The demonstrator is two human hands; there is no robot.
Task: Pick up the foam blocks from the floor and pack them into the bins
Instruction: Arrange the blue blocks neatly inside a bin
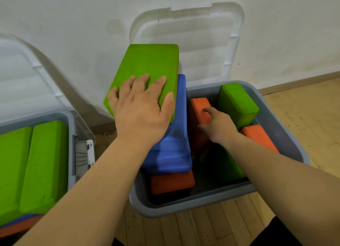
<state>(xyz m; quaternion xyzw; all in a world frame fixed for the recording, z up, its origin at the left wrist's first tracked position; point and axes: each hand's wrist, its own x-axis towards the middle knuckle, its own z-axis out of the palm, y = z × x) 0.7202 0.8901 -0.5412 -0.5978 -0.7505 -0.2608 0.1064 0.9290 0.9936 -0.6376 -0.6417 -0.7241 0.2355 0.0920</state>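
Reference landmark: the grey main bin (184, 209), which stands on the wooden floor (211, 227).

1. At the near end inside the main bin we see a flat orange block (173, 183). A blue block (171, 153) lies on top of it, running along the bin's left side.
2. Under the right forearm, in the bin's near right part, a low green block (229, 165) is in shadow.
3. The left hand (141, 109) is over the bin's left side. It is spread across the top green block (147, 65), with the thumb on one long edge and the little finger on the other, so it clamps the block across its width. This block is tilted, above the blue block and rising past the bin's far left rim.
4. The right hand (219, 128) is inside the bin, at its middle. Its forefinger lies on the top of an upright orange block (199, 105) and its thumb is on the block's side, pinching it.
5. In the far right corner of the bin a tilted green block (237, 102) leans. A second orange block (257, 135) lies just nearer along the right wall.
6. Left of the main bin a second grey bin (70, 135) holds two green blocks (46, 163), with blue and orange ones under them.
7. Behind the main bin a clear lid (189, 39) leans on the white wall (73, 15).
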